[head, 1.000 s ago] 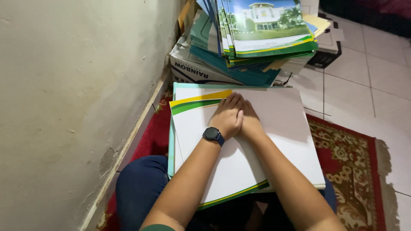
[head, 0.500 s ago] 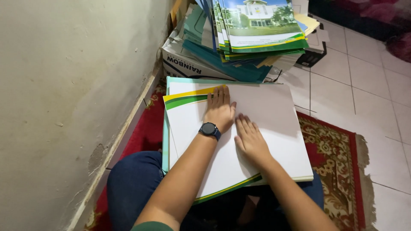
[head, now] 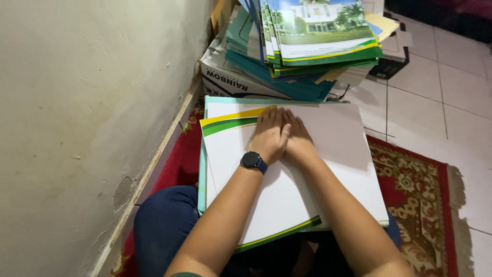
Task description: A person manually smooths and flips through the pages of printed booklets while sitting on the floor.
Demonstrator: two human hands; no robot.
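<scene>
A large white folder cover (head: 338,169) with green and yellow edge stripes lies open on my lap, over a pale teal sheet (head: 202,169). My left hand (head: 269,136), with a dark watch on its wrist, lies flat on the cover near its far end. Right beside it and touching it, my right hand (head: 299,141) also presses flat on the cover. Neither hand holds anything.
A leaning stack of green and teal booklets (head: 312,46) rests on a white cardboard box (head: 230,79) just beyond the folder. A plaster wall (head: 87,102) runs along the left. A red patterned rug (head: 415,190) lies under me, white floor tiles (head: 441,97) to the right.
My right hand slid back up the cover from lower right and now rests beside the left hand again. The left hand stayed in place.
</scene>
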